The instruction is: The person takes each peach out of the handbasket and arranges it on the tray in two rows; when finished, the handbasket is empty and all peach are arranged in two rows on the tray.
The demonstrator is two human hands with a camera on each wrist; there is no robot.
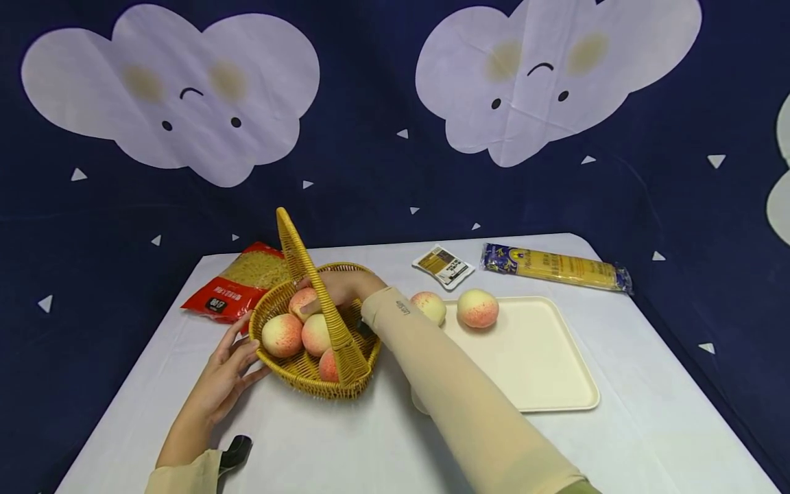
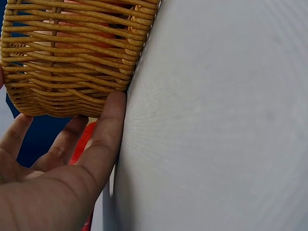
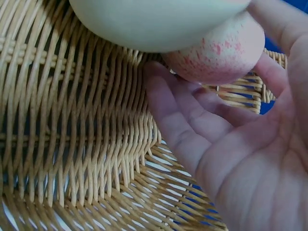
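A yellow wicker basket [image 1: 297,379] with a tall handle stands left of the middle and holds several pink-and-cream peaches [image 1: 282,336]. My right hand [image 1: 347,285] reaches into it past the handle, thumb and fingers curled round a peach [image 1: 302,304] near the back. The right wrist view shows that peach [image 3: 224,53] above the curled fingers, with a larger pale one partly covering it. My left hand [image 1: 225,377] rests its extended fingertips against the basket's left outer side; in the left wrist view they touch the woven wall [image 2: 72,62] near its base.
A cream tray [image 1: 531,370] lies to the right, partly behind my right forearm, with two peaches [image 1: 478,309] at its far edge. Behind are a small sachet [image 1: 443,267] and a long noodle packet [image 1: 555,267]. A red pasta bag [image 1: 231,291] lies behind the basket's left side.
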